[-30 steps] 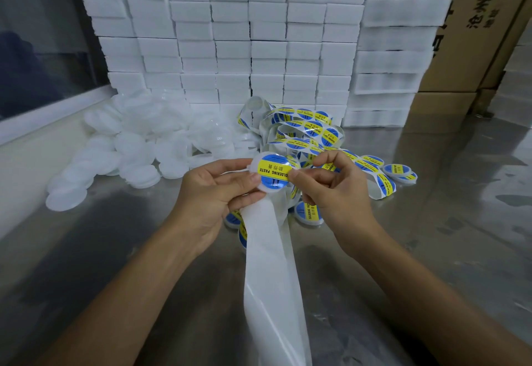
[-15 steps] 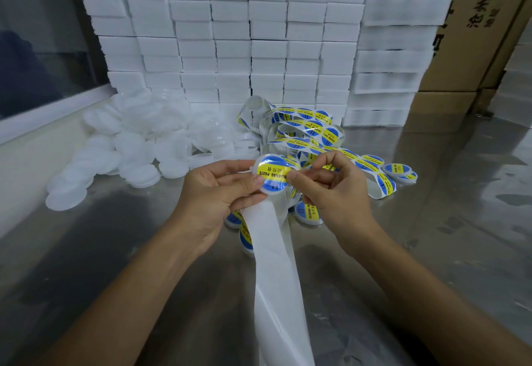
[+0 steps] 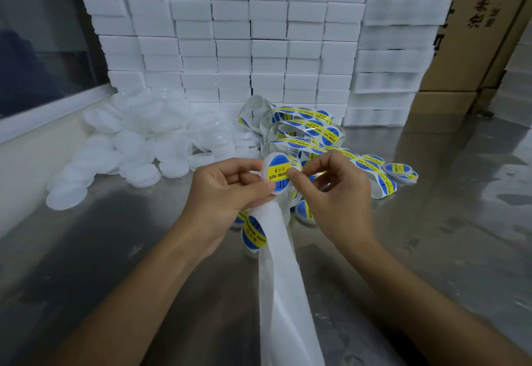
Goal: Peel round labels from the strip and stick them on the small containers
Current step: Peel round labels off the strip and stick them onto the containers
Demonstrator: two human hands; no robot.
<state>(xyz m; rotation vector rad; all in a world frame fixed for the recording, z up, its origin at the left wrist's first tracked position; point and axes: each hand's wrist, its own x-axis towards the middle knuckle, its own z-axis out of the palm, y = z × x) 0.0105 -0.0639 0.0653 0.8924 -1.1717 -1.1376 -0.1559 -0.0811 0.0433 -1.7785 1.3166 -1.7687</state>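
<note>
My left hand [image 3: 230,190] grips a small white round container [image 3: 277,174] with a blue and yellow round label on its face, tilted on edge. The fingertips of my right hand [image 3: 331,190] press on the label's right side. The spent white backing strip [image 3: 283,273] hangs down from under my hands toward me. Behind my hands lies the coiled label strip [image 3: 311,129] with several blue and yellow labels. Labelled containers [image 3: 253,234] lie on the table under my hands, and more labelled containers [image 3: 400,170] lie to the right.
A heap of plain white containers [image 3: 144,141] covers the left of the steel table [image 3: 446,221]. Stacked white foam boxes [image 3: 244,34] form a wall at the back. Cardboard cartons [image 3: 466,34] stand at the right. A window ledge [image 3: 43,118] runs along the left.
The container has turned in my left hand, so the label's yellow band now runs steeply instead of level. My right fingertips have shifted over the label's right side.
</note>
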